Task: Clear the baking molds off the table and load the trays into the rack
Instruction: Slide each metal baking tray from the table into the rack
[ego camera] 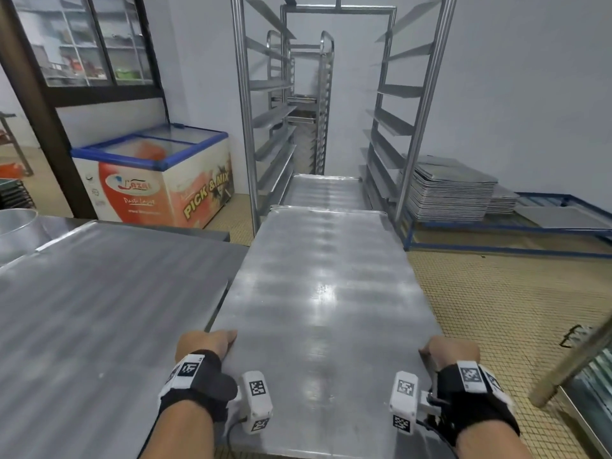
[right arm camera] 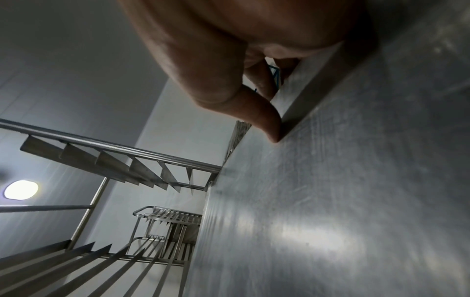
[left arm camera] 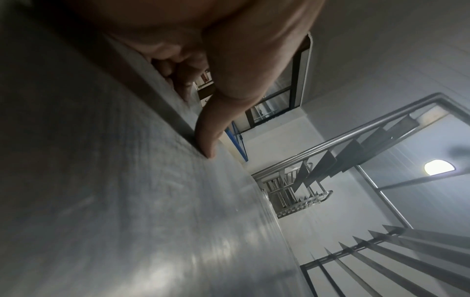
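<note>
Tray (ego camera: 326, 293): big, flat and shiny — held up in the air, long way pointing at the rack (ego camera: 245, 104). Its far end is near the rack's open front, just over a second tray (ego camera: 326, 192).
Left hand (ego camera: 207, 342): grips the tray's left near corner. The left wrist view shows the thumb (left arm camera: 211, 138) on top of the rim and the fingers (left arm camera: 178, 70) curled under it.
Right hand (ego camera: 452, 351): grips the right near corner the same way — thumb (right arm camera: 269, 124) on the rim, fingers tucked below.
Second tray: sits low in the rack, between the two sides.
Rack: tall, silver, with slanted rails up both sides. Most rails hold nothing.
Bench (ego camera: 106, 309): to the left, gray metal, touching the tray's left edge or very close; I cannot tell which.
Freezer (ego camera: 155, 173): past the bench, by the wall.
Tray pile (ego camera: 447, 190): on the floor frame right of the rack.
</note>
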Demonstrator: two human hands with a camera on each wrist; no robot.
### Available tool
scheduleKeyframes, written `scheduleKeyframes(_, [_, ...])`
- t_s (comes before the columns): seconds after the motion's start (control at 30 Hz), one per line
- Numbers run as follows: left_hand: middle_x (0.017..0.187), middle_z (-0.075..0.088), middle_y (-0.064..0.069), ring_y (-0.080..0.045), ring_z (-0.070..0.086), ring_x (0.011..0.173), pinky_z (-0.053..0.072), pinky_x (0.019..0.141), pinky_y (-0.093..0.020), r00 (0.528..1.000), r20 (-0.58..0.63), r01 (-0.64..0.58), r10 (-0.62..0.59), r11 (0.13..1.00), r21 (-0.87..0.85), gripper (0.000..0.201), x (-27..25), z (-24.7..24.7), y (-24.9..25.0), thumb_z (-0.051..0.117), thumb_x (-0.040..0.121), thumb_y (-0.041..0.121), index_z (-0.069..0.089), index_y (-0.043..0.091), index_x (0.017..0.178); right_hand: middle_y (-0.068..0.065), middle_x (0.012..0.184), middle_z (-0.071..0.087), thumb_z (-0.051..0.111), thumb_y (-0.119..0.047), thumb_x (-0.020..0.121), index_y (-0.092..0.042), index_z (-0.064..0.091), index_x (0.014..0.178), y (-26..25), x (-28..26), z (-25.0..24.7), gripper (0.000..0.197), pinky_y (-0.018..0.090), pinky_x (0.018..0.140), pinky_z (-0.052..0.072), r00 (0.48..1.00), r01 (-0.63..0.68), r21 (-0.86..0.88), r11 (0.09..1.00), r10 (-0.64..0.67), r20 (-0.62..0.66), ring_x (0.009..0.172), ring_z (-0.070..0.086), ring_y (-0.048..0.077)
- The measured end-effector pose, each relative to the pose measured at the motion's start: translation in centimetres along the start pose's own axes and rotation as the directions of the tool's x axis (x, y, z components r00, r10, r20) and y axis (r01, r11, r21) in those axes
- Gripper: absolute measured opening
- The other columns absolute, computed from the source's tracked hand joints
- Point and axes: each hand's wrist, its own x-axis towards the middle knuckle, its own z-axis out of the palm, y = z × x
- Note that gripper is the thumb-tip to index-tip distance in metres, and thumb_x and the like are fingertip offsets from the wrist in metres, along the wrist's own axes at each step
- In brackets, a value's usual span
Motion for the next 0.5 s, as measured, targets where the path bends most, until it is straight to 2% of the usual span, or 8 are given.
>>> scheduleKeyframes(0.1, [0.108,0.067,-0.017,-0.030,0.056,0.079,0.041,0.073,-0.031,1.000,0.024,-0.016,0.015,0.999,0.048,0.043,3.1,1.0,1.9,0.080,0.079,0.030,0.067,-0.003,0.105,0.008,0.064,0.053,0.070,0.006,0.078,0.006,0.047,0.064,-1.8,1.5,2.6,0.028,0.030,0.059,0.045,1.000,-0.027,-0.041,0.999,0.027,0.001,0.057,0.049,0.021])
scheduleKeyframes(0.2, [0.113,0.066,-0.017,-0.033,0.061,0.090,0.046,0.080,-0.032,0.999,0.050,0.005,-0.006,1.000,0.019,0.053,6.0,2.0,4.0,0.082,0.077,0.026,0.062,-0.006,0.114,0.008,0.061,0.053,0.070,0.006,0.076,0.003,0.045,0.058,-3.5,3.3,5.0,0.031,0.034,0.066,0.051,1.000,-0.018,-0.096,0.995,0.018,0.001,0.056,0.050,0.022])
scheduleKeyframes(0.27, [0.100,0.066,-0.018,-0.035,0.063,0.087,0.051,0.084,-0.036,0.998,0.056,0.032,-0.030,0.999,-0.029,0.044,7.7,2.6,5.2,0.082,0.075,0.016,0.061,-0.008,0.104,0.008,0.061,0.052,0.068,0.008,0.077,0.007,0.048,0.062,-4.6,4.5,6.4,0.026,0.029,0.057,0.044,1.000,-0.014,-0.110,0.994,0.015,0.006,0.056,0.049,0.021])
scheduleKeyframes(0.33, [0.084,0.065,-0.014,-0.035,0.062,0.082,0.052,0.084,-0.037,0.997,0.071,0.041,-0.039,0.999,-0.028,0.027,9.2,3.3,6.3,0.079,0.076,0.010,0.060,-0.007,0.084,0.008,0.062,0.050,0.067,0.006,0.080,0.011,0.053,0.073,-5.7,5.5,7.8,0.016,0.026,0.048,0.034,1.000,-0.010,-0.135,0.991,0.011,0.011,0.055,0.047,0.021])
scheduleKeyframes(0.4, [0.071,0.062,-0.011,-0.033,0.061,0.077,0.051,0.080,-0.037,0.995,0.090,0.042,-0.039,0.998,-0.038,0.025,10.3,3.9,7.7,0.075,0.077,0.007,0.055,-0.001,0.066,0.009,0.062,0.052,0.065,0.003,0.081,0.011,0.054,0.072,-6.8,6.6,9.1,0.017,0.027,0.051,0.037,1.000,0.004,-0.153,0.988,-0.002,0.015,0.055,0.049,0.022])
scheduleKeyframes(0.47, [0.071,0.064,-0.012,-0.035,0.067,0.080,0.056,0.084,-0.041,0.996,0.092,0.027,-0.022,0.998,-0.061,0.025,11.9,4.7,8.8,0.077,0.071,0.007,0.054,0.001,0.063,0.011,0.064,0.055,0.064,0.003,0.081,0.010,0.053,0.068,-7.9,7.7,10.2,0.019,0.029,0.055,0.041,1.000,-0.005,-0.167,0.986,0.006,0.006,0.057,0.052,0.024])
scheduleKeyframes(0.5, [0.073,0.067,-0.013,-0.036,0.069,0.081,0.057,0.085,-0.045,0.996,0.091,0.025,-0.018,0.997,-0.076,0.025,12.7,5.1,9.2,0.079,0.064,0.008,0.055,0.001,0.063,0.013,0.066,0.058,0.064,0.004,0.081,0.012,0.055,0.069,-8.5,8.3,10.8,0.016,0.028,0.053,0.040,1.000,0.000,-0.167,0.986,0.000,-0.003,0.058,0.053,0.025])
